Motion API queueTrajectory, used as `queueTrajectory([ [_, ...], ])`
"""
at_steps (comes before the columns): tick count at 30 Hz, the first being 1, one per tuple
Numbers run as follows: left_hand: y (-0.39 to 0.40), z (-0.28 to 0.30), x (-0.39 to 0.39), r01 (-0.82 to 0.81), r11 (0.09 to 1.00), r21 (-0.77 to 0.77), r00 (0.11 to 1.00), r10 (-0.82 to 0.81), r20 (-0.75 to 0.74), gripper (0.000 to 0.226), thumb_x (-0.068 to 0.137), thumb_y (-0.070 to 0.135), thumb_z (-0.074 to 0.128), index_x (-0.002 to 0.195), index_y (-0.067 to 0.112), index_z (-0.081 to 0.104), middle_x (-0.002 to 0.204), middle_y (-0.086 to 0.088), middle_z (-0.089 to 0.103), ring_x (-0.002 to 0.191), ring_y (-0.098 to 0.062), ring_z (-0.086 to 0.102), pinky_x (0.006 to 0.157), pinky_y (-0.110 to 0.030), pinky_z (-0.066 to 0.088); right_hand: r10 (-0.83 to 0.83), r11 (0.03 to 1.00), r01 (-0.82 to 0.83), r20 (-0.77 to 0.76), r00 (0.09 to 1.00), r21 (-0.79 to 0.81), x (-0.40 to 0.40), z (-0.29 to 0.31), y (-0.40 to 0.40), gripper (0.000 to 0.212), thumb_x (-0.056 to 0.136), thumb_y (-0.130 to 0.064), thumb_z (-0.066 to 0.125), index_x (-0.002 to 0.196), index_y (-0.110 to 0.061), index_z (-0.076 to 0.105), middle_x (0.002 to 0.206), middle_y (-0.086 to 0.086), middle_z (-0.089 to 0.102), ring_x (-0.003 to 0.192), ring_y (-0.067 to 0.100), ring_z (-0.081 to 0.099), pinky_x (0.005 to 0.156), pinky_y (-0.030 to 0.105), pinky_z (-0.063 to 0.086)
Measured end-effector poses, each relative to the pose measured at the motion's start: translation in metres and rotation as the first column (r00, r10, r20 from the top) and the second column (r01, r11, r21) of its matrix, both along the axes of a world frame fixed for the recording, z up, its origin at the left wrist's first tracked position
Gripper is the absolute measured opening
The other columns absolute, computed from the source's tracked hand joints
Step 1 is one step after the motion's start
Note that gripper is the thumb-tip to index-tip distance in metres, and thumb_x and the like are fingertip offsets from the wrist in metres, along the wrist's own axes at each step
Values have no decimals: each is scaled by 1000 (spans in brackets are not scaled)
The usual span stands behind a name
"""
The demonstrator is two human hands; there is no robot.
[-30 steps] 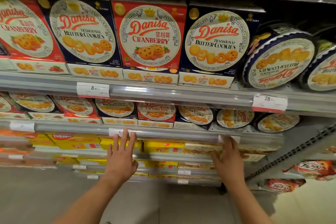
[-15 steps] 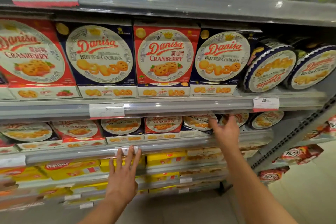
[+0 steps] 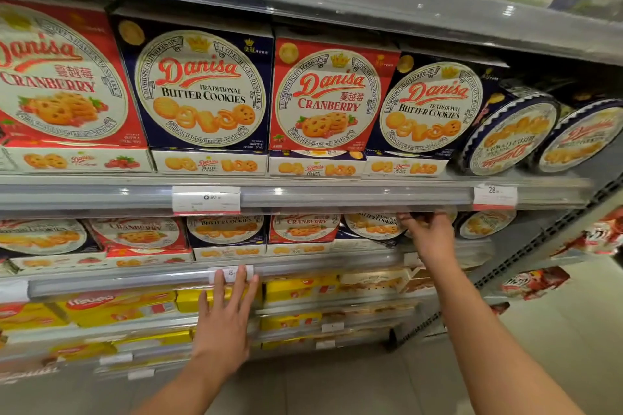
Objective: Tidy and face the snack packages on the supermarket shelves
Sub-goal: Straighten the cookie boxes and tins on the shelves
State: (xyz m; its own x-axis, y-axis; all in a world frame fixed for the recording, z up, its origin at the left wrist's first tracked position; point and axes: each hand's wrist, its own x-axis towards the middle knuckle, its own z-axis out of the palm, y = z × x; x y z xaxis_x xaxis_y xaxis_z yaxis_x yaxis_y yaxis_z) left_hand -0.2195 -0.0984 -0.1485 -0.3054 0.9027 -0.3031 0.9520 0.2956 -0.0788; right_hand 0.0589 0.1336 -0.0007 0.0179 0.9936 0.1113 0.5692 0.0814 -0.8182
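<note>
My right hand reaches into the second shelf, its fingers curled over the top edge of a round cookie tin that it mostly hides. Beside it stand a blue butter cookie box on the left and another round tin on the right. My left hand is lower, fingers straight and spread, fingertips at the price rail of that shelf. On the shelf above, red cranberry boxes and blue butter cookie boxes face forward. Two round tins there lean with their labels turned upside down.
Yellow packages fill the shelves below my hands. Price tags hang on the grey shelf rails. Red snack bags lie on a neighbouring shelf unit at the right. Tiled floor shows at the bottom.
My right hand rose from the lower price rail into the second shelf and curled over the round tin. My left hand stayed by the rail. The view tilted up and moved closer.
</note>
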Motion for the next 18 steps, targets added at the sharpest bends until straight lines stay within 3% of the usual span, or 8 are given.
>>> queueTrajectory([
  [3,1,-1,1,-8,1000,-15,1000,8,-2,116,96,53,53,140,23,-50,151,-10,-52,141,-48,-39,122,-62,4,58,998,-58,1,998,15,5,1,0,17,90,-16,76,99,-10,64,92,1,63,83,15,59,75,18,39],
  [7,2,-3,5,-42,999,-7,999,42,-3,113,96,47,52,140,27,-50,149,-7,-55,130,-45,-52,122,-61,4,154,988,-154,-4,988,33,19,5,3,16,90,-16,76,82,-20,63,79,-11,64,72,-6,54,57,5,37],
  [11,3,-9,12,-52,997,63,999,52,-10,116,92,49,55,142,27,-48,150,-6,-54,142,-47,-39,120,-60,16,221,973,-225,59,973,57,30,7,15,7,90,-10,75,89,-15,71,87,-5,68,77,2,60,62,-1,38],
  [15,2,-15,13,-87,986,145,996,89,-3,123,82,52,66,152,30,-34,158,-3,-44,147,-44,-34,116,-61,28,276,961,-275,100,956,-17,33,3,25,12,94,-12,69,89,-23,73,90,-9,69,92,11,62,72,18,40],
  [18,3,-16,14,-92,988,126,996,93,5,122,79,54,69,157,30,-23,162,-3,-39,149,-44,-29,113,-61,34,273,962,-274,119,955,-8,34,1,28,13,94,-16,70,87,-27,68,89,-12,66,92,12,59,77,22,39],
])
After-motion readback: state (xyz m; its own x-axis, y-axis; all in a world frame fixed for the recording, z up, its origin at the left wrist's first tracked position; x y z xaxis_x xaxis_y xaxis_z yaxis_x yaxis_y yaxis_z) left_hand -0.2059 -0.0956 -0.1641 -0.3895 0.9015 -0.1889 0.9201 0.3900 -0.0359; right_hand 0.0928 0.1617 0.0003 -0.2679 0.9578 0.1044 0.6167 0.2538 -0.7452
